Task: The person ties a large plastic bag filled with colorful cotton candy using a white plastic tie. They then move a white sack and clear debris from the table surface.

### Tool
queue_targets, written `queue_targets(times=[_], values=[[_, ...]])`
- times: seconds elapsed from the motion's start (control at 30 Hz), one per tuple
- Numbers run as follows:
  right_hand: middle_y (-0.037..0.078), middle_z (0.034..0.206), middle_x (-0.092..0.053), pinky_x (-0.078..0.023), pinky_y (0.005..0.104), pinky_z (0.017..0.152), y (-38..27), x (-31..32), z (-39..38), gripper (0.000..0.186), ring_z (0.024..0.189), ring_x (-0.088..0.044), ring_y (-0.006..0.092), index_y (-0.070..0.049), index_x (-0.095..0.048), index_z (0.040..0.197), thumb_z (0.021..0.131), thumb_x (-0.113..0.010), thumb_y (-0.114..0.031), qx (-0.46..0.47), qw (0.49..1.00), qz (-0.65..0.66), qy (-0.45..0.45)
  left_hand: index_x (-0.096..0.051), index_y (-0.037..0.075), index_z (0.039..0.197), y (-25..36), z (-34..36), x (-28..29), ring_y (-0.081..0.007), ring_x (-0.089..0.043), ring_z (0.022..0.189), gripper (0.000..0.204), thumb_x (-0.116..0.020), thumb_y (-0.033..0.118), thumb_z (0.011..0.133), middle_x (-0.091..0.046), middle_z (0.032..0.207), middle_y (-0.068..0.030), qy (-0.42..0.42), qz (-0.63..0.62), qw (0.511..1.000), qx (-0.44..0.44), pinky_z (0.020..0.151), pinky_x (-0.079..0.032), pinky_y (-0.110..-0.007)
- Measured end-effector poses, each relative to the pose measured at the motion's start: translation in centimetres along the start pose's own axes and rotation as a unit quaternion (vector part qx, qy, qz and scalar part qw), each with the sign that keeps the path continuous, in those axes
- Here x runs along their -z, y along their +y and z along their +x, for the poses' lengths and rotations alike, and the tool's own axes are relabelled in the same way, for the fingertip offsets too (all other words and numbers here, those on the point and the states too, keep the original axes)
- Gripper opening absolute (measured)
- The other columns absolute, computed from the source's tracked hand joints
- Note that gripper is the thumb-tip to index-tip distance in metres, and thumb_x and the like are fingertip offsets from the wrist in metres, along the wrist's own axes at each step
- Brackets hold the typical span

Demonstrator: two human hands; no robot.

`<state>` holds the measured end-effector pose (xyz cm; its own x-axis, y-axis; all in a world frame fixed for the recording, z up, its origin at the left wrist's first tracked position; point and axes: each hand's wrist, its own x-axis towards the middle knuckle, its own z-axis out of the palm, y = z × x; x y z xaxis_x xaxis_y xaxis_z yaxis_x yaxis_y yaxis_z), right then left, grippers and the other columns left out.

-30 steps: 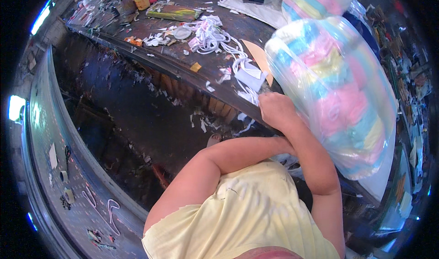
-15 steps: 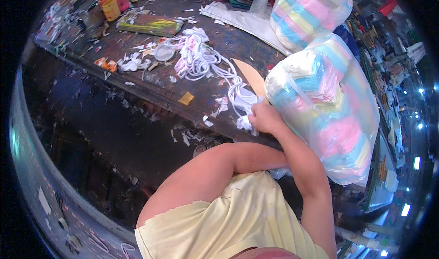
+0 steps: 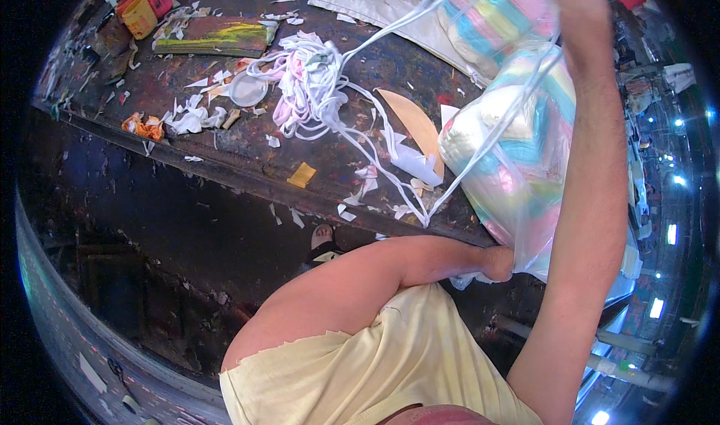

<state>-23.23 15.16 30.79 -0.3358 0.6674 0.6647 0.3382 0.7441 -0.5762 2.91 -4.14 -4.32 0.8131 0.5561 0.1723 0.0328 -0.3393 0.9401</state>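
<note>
My right hand [image 3: 581, 16] is raised at the upper right, blurred, closed on white cord [image 3: 510, 110] that stretches in long loops from a tangled heap of white and pale pink cord [image 3: 307, 88] on the dark worktable [image 3: 225, 155]. My left hand [image 3: 496, 264] grips the lower end of a clear plastic bag [image 3: 514, 200] packed with pastel pink, blue and yellow striped material. A second such bag [image 3: 484, 16] lies behind it. Beside the heap lie a curved tan piece [image 3: 409, 125] and a crumpled white scrap [image 3: 412, 163].
Coloured containers [image 3: 142, 13] and a paint-streaked board [image 3: 210, 39] sit at the upper left among scattered scraps. A long white sheet [image 3: 360, 5] lies behind. A metal surface [image 3: 90, 365] runs along the lower left. My sandalled foot [image 3: 322, 234] shows below the table edge.
My right hand has risen from the table edge to the upper right, pulling the cord up into long loops. My left hand now shows at the bag's lower end.
</note>
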Motion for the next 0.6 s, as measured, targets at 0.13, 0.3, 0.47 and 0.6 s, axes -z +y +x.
queue_targets(times=[0.13,0.3,0.47,0.6], values=[[0.01,0.113,-0.082,-0.059,0.04,0.095,5.5,-3.6,-4.6,0.039,0.101,-0.076,0.022,-0.009,-0.075,0.136,0.105,-0.075,-0.033,-0.09,0.919,-0.122,-0.363,-0.071,-0.002,0.13,-2.0,1.2,-1.3,-0.0444,-0.072,0.123,0.048,-0.067,0.009,0.084,-0.075,0.124,-0.0318,0.063,-0.037,0.992,-0.1,0.106,-0.056,-0.052],[0.022,0.122,-0.078,-0.06,0.0533,0.099,7.3,-9.9,-16.9,0.031,0.116,-0.075,0.0409,-0.007,-0.078,0.119,0.1,-0.076,-0.031,-0.071,0.803,-0.283,-0.52,-0.071,-0.002,0.132,-0.8,-0.3,0.1,-0.0446,-0.071,0.125,0.049,-0.067,0.009,0.084,-0.075,0.125,-0.0316,0.104,-0.083,0.979,-0.153,0.107,-0.055,-0.052],[0.026,0.109,-0.079,-0.063,0.0533,0.093,8.7,-13.4,-23.2,0.034,0.108,-0.078,0.0424,0.0,-0.08,0.106,0.1,-0.075,-0.033,-0.145,0.8,-0.333,-0.478,-0.071,-0.001,0.132,-0.1,-1.1,1.2,-0.0447,-0.071,0.125,0.049,-0.067,0.008,0.084,-0.075,0.126,-0.0315,0.105,-0.103,0.977,-0.155,0.107,-0.055,-0.052],[0.023,0.1,-0.08,-0.063,0.0555,0.088,10.0,-13.4,-26.1,0.028,0.101,-0.078,0.0455,0.0,-0.077,0.107,0.099,-0.072,-0.027,-0.163,0.755,-0.386,-0.505,-0.071,-0.001,0.133,0.8,-1.7,1.7,-0.0449,-0.07,0.126,0.049,-0.067,0.008,0.084,-0.075,0.126,-0.0314,0.104,-0.112,0.976,-0.156,0.107,-0.055,-0.052]])
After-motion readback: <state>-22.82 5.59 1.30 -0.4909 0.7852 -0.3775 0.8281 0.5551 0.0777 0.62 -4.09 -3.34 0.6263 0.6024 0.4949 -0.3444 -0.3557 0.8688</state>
